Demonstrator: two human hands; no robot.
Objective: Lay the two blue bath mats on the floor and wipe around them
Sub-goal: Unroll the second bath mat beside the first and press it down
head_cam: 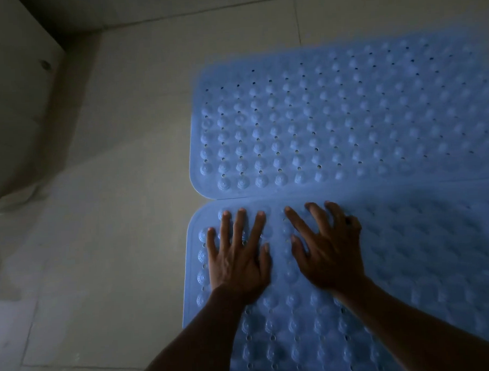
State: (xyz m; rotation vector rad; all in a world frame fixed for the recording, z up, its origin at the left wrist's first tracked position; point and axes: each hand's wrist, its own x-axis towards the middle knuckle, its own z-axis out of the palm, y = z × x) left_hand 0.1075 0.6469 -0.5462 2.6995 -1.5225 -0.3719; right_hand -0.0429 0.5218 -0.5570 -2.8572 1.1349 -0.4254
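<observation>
Blue bath mats: two, a far mat (347, 119) and a near mat (409, 262). Hands: two, the left hand (238, 264) and the right hand (327, 254), five digits visible on each. White fixture (10, 111): one, bearing one round dark cap (45, 64). Floor tiles (128, 246): several; full count not determinable.

Dim bathroom corner: pale grey tiles (130, 168) crossed by thin grout lines (296, 23); white fixture (16, 116) at left, small round cap (45, 64) on side; dark smudges (5, 282) on tiles below.
</observation>
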